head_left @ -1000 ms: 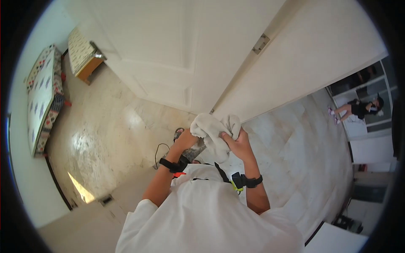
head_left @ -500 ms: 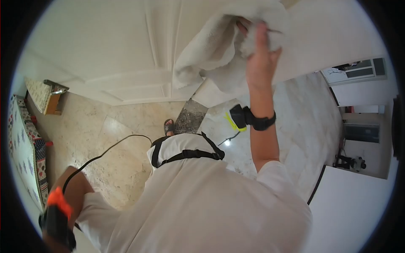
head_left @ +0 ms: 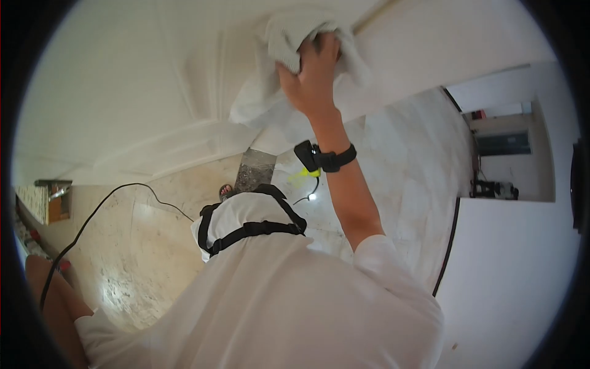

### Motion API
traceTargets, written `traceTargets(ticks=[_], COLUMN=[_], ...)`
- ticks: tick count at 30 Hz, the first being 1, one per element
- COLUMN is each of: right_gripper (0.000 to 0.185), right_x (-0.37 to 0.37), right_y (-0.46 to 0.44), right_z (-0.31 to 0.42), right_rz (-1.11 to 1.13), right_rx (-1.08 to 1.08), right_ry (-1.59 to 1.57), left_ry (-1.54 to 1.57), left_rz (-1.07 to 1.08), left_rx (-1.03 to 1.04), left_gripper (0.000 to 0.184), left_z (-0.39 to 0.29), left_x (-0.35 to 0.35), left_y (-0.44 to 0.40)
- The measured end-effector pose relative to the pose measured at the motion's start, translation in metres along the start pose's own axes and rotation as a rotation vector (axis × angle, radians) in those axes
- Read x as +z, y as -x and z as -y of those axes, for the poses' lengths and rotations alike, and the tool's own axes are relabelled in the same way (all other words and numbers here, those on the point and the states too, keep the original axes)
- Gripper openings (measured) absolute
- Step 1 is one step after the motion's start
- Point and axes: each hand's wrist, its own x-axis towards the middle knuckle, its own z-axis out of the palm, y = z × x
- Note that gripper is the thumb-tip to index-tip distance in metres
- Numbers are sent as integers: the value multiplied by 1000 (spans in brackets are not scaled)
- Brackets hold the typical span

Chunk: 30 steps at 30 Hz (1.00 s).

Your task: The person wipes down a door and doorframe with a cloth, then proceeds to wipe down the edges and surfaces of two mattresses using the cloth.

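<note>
My right hand is raised at the top of the view with its fingers curled into a white towel. The bunched towel lies against the white panelled door, close to its edge, and a loose fold hangs below my fingers. Around my right wrist is a black strap with a small device. My left arm hangs at the lower left, and its hand is outside the picture.
A black cable runs from my left arm toward my waist. Below are a stone floor and a dark threshold strip beside my sandalled foot. A wooden piece of furniture stands left. A white wall rises at right.
My right hand has moved left across the top of the view with the towel, which is now pressed flatter and more bunched. My left wrist has left the picture, and the view has shifted.
</note>
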Motion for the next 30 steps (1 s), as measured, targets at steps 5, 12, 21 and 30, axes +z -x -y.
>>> traceTargets(ticks=[5, 12, 21, 30], right_gripper=[45, 39, 36, 28], right_x=[-35, 23, -2, 43], right_y=[-50, -10, -64, 19], right_z=[11, 12, 4, -16], right_rz=[-118, 207, -264, 78], right_rx=[6, -156, -195, -220], right_ry=[92, -86, 28, 125], left_ry=[41, 73, 139, 974], left_rz=[12, 13, -149, -382], left_rx=[42, 46, -44, -894], left_gripper=[17, 13, 14, 20], left_z=[17, 35, 53, 112], left_x=[-1, -4, -4, 97], left_y=[-14, -29, -27, -6])
